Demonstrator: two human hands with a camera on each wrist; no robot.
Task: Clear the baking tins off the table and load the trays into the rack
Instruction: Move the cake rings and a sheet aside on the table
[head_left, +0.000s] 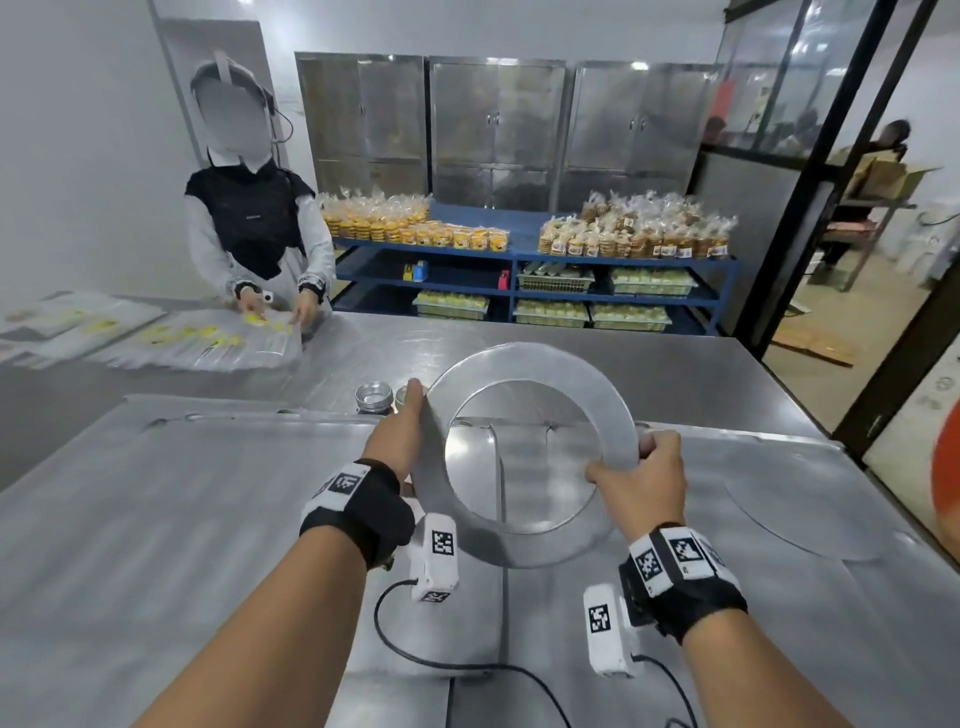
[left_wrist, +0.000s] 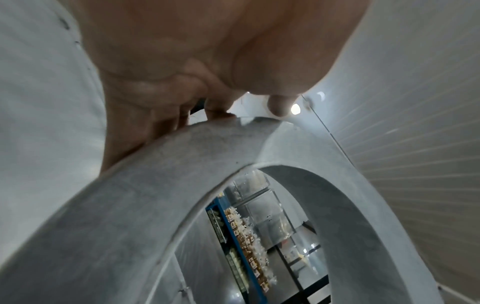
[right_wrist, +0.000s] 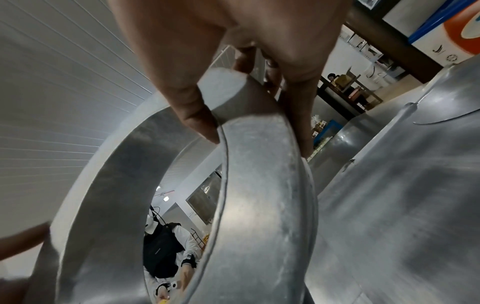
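Observation:
A wide, bottomless round baking tin (head_left: 524, 362) of dull metal hangs tilted above the table, its opening towards me. My left hand (head_left: 399, 435) holds its left wall, thumb up along the rim and fingers behind the wall. My right hand (head_left: 643, 478) pinches the right rim, thumb inside and fingers outside. In the left wrist view the left hand (left_wrist: 168, 61) lies against the tin's outer wall (left_wrist: 124, 205). In the right wrist view the right hand (right_wrist: 233, 41) clasps the rim (right_wrist: 259, 185). Flat steel trays (head_left: 182, 499) lie under the tin.
Small stacked tins (head_left: 373, 396) stand just beyond the left hand. A flat round metal disc (head_left: 810, 499) lies on the right tray. Another person (head_left: 254, 223) handles plastic bags (head_left: 208, 338) at the steel table's (head_left: 675, 364) far left. Blue shelves (head_left: 519, 254) of packed biscuits stand behind.

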